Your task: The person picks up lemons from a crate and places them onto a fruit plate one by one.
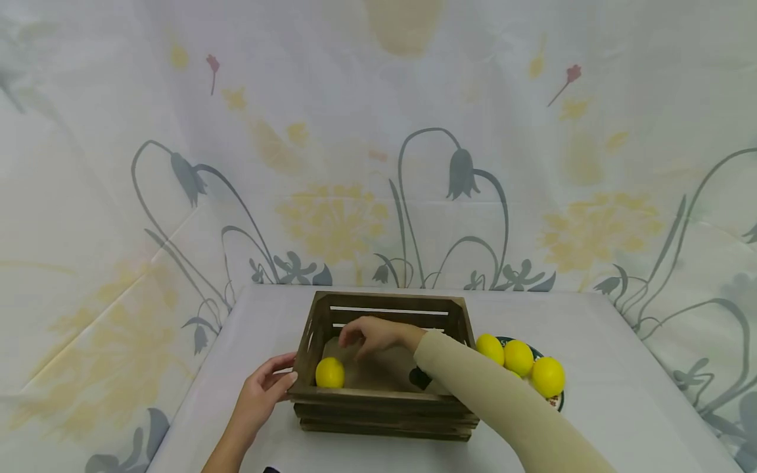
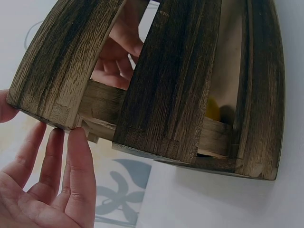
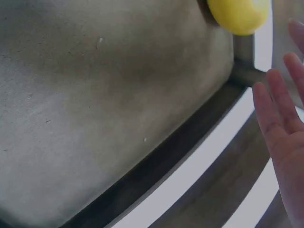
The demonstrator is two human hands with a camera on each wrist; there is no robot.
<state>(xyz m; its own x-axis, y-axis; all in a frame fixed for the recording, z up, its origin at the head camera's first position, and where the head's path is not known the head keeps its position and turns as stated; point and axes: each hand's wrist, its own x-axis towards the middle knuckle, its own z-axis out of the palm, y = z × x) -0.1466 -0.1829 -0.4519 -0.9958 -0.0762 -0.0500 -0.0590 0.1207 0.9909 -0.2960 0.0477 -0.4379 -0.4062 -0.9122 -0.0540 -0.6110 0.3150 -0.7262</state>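
Note:
A dark wooden slatted crate [image 1: 384,410] stands on the white table. Inside, at its left end, lies one lemon [image 1: 330,373], also showing at the top of the right wrist view as a yellow lemon [image 3: 240,14]. My left hand [image 1: 266,387] touches the crate's left corner, thumb and fingertips against the wood. The left wrist view shows its fingers [image 2: 78,175] fairly straight at the slat ends. Over the crate's inside hovers my right hand [image 1: 372,334], fingers loosely bent in the head view, holding nothing. In the right wrist view its fingers [image 3: 280,102] are spread, apart from the lemon.
Right of the crate, partly behind my right sleeve [image 1: 491,387], a patterned plate [image 1: 558,402] holds several lemons [image 1: 518,358]. A small dark object [image 1: 420,378] shows below the sleeve; I cannot tell what it is. A flower-printed cloth [image 1: 378,164] hangs behind the table.

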